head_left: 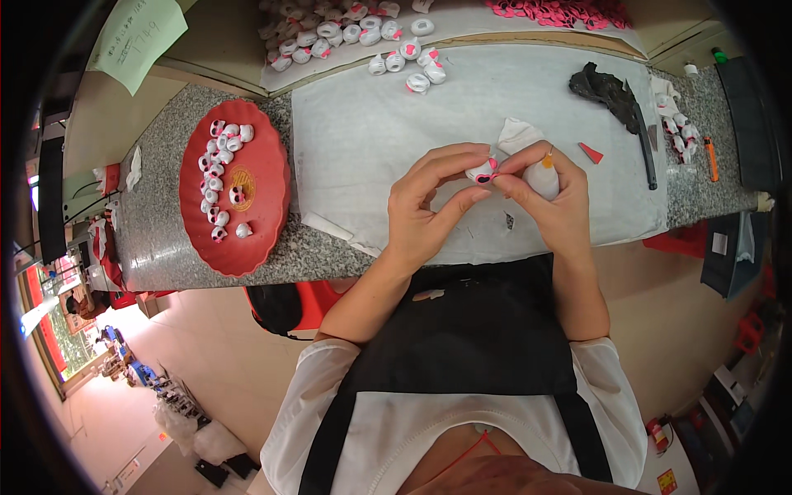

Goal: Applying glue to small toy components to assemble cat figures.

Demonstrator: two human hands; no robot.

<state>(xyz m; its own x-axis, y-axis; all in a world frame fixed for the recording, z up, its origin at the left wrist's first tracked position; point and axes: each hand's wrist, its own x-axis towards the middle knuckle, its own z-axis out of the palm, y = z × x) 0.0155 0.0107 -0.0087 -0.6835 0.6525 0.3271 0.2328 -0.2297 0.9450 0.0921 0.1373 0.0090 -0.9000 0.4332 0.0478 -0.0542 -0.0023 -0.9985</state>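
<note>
Between the thumb and fingertips of my left hand (421, 202) is a small round white piece (480, 172) with pink and black parts, like a little doll head. My right hand (563, 206) has a white squeeze bottle (542, 180) with a yellowish tip tucked in its curled fingers. The thumb and forefinger of that hand meet at the pink edge of the white piece; whether they pinch a separate bit is too small to tell. Both hands are above the white sheet (355, 157) on the worktop. A crumpled white cloth (518, 134) lies just beyond the right hand.
At left, a red scalloped tray (276, 210) holds several similar pieces. More white pieces (371, 33) and a pile of pink parts (569, 11) lie at the back. To the right are a black plastic bag (605, 92), a red triangular scrap (591, 153) and an orange knife-like tool (711, 159).
</note>
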